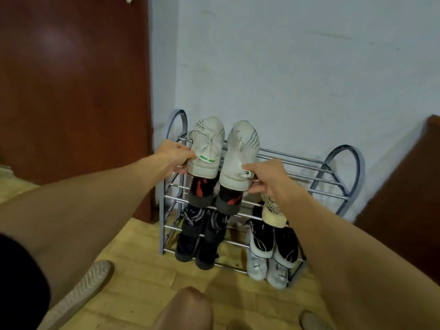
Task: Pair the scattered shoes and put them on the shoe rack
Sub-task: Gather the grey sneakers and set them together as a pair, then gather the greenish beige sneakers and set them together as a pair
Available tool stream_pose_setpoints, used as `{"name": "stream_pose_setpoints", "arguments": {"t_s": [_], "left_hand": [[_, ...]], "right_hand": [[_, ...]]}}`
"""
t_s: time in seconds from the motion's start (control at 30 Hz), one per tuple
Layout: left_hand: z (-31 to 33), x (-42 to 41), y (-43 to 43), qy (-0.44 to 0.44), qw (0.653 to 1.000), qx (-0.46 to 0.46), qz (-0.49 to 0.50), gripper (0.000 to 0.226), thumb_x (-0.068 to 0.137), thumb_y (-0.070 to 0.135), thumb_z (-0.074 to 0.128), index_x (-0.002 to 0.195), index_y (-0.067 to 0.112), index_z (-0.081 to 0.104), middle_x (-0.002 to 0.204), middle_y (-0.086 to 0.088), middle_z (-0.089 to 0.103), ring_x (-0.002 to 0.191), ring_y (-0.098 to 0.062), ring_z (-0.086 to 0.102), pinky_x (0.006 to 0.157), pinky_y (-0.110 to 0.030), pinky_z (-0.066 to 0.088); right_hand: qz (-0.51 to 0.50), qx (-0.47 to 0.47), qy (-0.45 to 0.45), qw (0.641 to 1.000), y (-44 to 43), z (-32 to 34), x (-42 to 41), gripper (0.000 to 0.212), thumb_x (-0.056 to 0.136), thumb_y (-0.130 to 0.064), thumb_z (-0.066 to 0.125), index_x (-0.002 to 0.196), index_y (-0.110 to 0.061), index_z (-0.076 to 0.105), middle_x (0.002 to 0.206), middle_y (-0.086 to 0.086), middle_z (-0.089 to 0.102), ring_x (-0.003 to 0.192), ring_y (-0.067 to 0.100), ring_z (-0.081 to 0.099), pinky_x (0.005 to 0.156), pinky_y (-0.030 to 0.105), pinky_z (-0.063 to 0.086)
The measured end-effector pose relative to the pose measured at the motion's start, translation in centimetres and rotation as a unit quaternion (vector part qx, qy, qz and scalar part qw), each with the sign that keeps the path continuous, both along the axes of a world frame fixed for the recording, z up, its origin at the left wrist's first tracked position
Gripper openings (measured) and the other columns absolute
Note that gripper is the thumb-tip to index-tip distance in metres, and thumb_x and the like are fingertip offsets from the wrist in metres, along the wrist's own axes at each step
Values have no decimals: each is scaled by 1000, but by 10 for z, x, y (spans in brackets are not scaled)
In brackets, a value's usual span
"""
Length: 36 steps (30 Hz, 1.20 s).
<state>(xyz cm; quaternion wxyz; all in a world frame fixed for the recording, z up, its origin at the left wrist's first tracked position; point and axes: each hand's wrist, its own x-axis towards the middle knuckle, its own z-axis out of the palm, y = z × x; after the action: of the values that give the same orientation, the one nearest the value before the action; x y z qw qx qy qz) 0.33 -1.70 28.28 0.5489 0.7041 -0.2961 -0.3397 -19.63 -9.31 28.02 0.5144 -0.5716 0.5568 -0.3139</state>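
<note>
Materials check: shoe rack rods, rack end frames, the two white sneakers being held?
Shoe rack rods: look like bare metal tube, silvery with a light sheen. End frames: matte blue-grey, painted metal or plastic; can't tell which. White sneakers, left and right: off-white upper, canvas or faux leather, scuffed and creased, with a smooth rubber-looking sole band at the heel.

arms: bare | left sleeve (pixel 19 282): black, short | knee (pixel 188 308): bare
</note>
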Motion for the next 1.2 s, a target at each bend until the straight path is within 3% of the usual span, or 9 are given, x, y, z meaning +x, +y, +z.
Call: {"name": "stream_pose_setpoints", "arguments": {"t_s": [0.13, 0.33, 0.53, 0.63, 0.7, 0.77, 0.93, 1.1, 1.2], "left_hand": [[-6, 13, -51, -20, 999, 21, -14, 10, 82, 0, 68, 82, 8, 62, 85, -10, 65, 79, -24, 64, 79, -41, 57], [-24, 23, -97, -38, 999, 33, -13, 17, 91, 4, 58, 107, 3, 64, 90, -8, 63, 64, -17, 60, 40, -25, 54], [-30, 29, -97, -65, 997, 22, -28, 23, 93, 13, 57, 112, 2, 65, 103, -8, 62, 82, -19, 63, 56, -27, 55], [-33, 23, -82, -70, 997, 7, -34, 16, 92, 19, 57, 88, 9, 70, 95, -7, 67, 94, -26, 64, 86, -37, 56], [-31, 17, -67, -86, 996, 0, -25, 17, 89, 21, 58, 76, 15, 67, 77, -2, 61, 86, -22, 58, 85, -34, 50], [-31, 12, -48, -87, 996, -5, -28, 16, 89, 20, 56, 86, 11, 69, 76, -2, 56, 84, -19, 52, 84, -33, 48], [-33, 15, 21, -101, 993, 14, -62, 10, 91, 22, 54, 87, 15, 59, 78, -9, 49, 78, -20, 46, 72, -30, 41], [-46, 42, 106, -125, 986, 50, -99, 25, 93, 22, 57, 114, 12, 67, 106, 0, 60, 105, -18, 56, 99, -34, 45], [-70, 67, 158, -142, 982, 77, -100, 25, 91, 21, 59, 112, 10, 67, 107, -2, 63, 111, -22, 60, 89, -28, 45]], "right_hand": [[1, 17, -5, 1000, -42, -9, 16, 42, 73, -15, 81, 106, 4, 63, 101, 22, 69, 80, 40, 72, 69, 52, 60], [-28, 18, -8, 999, -86, -23, 33, 39, 74, -23, 80, 103, 0, 66, 93, 19, 70, 76, 36, 72, 68, 49, 61], [-36, 4, 9, 999, -81, -29, 35, 34, 84, -33, 67, 105, -6, 60, 99, 11, 62, 86, 30, 67, 59, 40, 61], [-38, -7, 31, 999, -64, -19, 30, 40, 84, -33, 64, 114, -5, 62, 111, 13, 63, 96, 31, 66, 56, 37, 61], [-43, -48, 70, 995, -50, -10, 27, 30, 85, -21, 61, 110, -5, 66, 109, 11, 65, 86, 27, 66, 62, 37, 61], [-31, -90, 110, 989, -31, -2, 27, 24, 85, -9, 55, 104, -3, 69, 101, 10, 65, 75, 25, 65, 66, 41, 62], [25, -134, 155, 978, 30, 4, 42, 25, 90, -8, 51, 103, 3, 70, 100, 20, 69, 80, 36, 71, 75, 48, 60], [142, -87, 162, 973, 97, -18, 73, 22, 92, -9, 57, 110, -1, 67, 84, 7, 62, 86, 27, 62, 82, 41, 60], [199, -84, 196, 957, 131, -50, 98, 29, 92, -9, 56, 113, 9, 64, 86, 16, 62, 86, 28, 60, 84, 43, 58]]}}
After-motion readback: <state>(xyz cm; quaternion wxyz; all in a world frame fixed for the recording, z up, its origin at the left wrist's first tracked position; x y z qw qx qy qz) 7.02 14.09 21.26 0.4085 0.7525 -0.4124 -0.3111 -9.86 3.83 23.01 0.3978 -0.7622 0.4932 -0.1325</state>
